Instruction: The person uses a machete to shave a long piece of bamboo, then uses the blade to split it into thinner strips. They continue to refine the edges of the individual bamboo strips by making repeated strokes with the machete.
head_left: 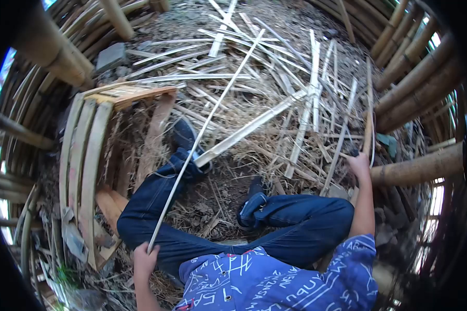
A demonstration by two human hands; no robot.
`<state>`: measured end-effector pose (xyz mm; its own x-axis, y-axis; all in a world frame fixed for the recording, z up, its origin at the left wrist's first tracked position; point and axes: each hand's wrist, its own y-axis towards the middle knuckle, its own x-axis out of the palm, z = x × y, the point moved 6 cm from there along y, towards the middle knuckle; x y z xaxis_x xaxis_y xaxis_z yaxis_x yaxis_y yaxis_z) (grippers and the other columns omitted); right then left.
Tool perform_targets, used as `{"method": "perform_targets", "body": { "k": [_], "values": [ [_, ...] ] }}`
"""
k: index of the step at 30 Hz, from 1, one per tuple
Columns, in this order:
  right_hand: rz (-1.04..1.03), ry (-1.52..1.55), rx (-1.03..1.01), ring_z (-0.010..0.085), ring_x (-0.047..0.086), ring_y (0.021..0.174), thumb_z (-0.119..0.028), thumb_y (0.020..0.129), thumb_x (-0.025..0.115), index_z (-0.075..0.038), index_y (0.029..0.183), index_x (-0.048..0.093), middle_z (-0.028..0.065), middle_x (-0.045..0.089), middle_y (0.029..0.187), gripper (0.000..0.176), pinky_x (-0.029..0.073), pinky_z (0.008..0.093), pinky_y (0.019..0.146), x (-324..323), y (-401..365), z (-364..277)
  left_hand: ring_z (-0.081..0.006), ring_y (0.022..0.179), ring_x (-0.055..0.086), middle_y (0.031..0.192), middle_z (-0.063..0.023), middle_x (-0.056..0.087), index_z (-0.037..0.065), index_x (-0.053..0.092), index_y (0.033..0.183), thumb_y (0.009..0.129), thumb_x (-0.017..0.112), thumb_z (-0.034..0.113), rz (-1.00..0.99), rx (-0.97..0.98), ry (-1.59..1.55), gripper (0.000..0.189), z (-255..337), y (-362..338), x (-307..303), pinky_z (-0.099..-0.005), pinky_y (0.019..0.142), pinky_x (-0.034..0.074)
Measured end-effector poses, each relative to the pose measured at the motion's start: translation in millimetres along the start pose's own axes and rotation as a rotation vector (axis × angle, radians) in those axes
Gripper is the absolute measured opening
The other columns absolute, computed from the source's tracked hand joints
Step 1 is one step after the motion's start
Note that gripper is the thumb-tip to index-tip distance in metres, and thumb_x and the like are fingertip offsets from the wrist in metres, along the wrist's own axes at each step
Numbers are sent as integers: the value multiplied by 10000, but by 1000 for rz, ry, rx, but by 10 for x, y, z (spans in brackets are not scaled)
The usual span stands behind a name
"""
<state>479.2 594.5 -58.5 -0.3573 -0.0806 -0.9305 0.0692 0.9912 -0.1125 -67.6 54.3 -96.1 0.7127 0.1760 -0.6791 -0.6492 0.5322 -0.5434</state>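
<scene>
My left hand (144,259), at the lower left, is closed around the near end of a long thin bamboo strip (188,161). The strip slants up and away across my left leg toward the pile. On the right, my right hand (359,165) is closed on a small black-handled tool (354,153). Its far part blends into the strips behind, so I cannot make out its kind. A wider split bamboo piece (251,127) lies with its near end by my left foot, close to the thin strip.
Split bamboo strips (301,129) and shavings cover the ground ahead. A slatted wooden crate (96,140) lies at the left, near a grey block (110,57). Bamboo poles (420,167) wall both sides, one reaching in beside my right hand. My bent legs (301,217) frame bare soil.
</scene>
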Motion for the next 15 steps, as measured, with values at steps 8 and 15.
{"method": "perform_targets", "body": {
  "k": [8, 15],
  "values": [
    [-78, 180, -79, 190, 533, 487, -129, 673, 588, 15, 612, 581, 85, 532, 516, 157, 410, 384, 504, 137, 29, -200, -398, 649, 516, 693, -247, 539, -54, 537, 820, 984, 456, 395, 45, 59, -40, 485, 355, 162, -30, -419, 646, 434],
    [-136, 101, -360, 218, 522, 502, -124, 650, 629, 25, 695, 601, 135, 551, 555, 158, 413, 379, 520, 37, -445, -1204, -431, 725, 593, 720, -253, 586, -28, 590, 816, 954, 507, 380, 117, 46, 19, 439, 750, 73, -167, -446, 647, 451]
  ]
}}
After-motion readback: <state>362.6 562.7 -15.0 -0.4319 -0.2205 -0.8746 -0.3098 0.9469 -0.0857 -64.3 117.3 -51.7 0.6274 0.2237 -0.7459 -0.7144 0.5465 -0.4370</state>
